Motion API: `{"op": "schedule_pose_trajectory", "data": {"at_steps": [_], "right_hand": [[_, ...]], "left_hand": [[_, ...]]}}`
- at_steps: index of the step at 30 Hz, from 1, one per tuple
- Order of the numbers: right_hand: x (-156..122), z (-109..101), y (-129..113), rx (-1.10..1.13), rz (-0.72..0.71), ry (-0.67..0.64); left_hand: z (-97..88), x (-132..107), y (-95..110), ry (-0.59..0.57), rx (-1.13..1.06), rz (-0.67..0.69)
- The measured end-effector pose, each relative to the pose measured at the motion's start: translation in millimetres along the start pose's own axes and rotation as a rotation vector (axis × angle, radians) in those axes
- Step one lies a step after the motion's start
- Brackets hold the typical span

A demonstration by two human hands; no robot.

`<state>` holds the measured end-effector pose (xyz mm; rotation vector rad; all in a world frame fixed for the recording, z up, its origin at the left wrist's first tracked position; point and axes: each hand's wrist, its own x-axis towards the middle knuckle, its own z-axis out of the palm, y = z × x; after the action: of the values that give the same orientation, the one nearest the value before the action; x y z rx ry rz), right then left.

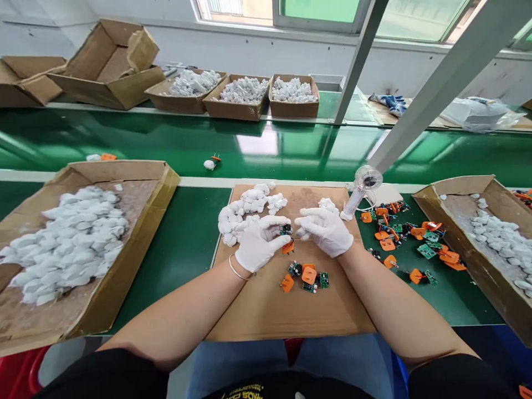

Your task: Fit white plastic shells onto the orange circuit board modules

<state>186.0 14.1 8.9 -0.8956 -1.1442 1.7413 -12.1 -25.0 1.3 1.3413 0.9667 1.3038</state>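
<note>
Both my hands wear white gloves and meet over a brown cardboard sheet (266,299). My left hand (260,241) pinches a small orange plug part with a green circuit board (286,237) between thumb and fingers. My right hand (326,230) is curled closed right beside it, fingertips touching the same part or a white piece; I cannot make out which. A heap of white plastic shells (245,213) lies just behind my left hand. A few orange-and-green board pieces (305,275) lie on the cardboard below my hands.
A cardboard box of white shells (78,238) stands at left, another (494,233) at right. Loose orange and green boards (409,244) cover the green table right of the sheet, near a small clear fan (361,191). Three boxes of white parts (243,91) sit beyond the green conveyor.
</note>
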Motion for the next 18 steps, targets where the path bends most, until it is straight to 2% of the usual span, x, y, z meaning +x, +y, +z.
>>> {"op": "schedule_pose_trajectory", "data": {"at_steps": [4, 8, 11, 18], "right_hand": [[-1.8, 0.9, 0.6, -0.005, -0.063, -0.006], [-5.0, 1.2, 2.2, -0.119, 0.018, -0.024], [-6.8, 2.5, 2.7, -0.14, 0.039, -0.086], [-5.6, 2.5, 5.6, -0.105, -0.067, -0.115]], "left_hand": [[-0.4, -0.5, -3.6, -0.031, 0.042, -0.025], [-1.5, -1.0, -4.6, -0.058, 0.041, -0.022], [-1.4, -0.6, -3.5, -0.065, 0.068, -0.009], [-2.5, 0.8, -7.4, -0.051, 0.174, 0.055]]}}
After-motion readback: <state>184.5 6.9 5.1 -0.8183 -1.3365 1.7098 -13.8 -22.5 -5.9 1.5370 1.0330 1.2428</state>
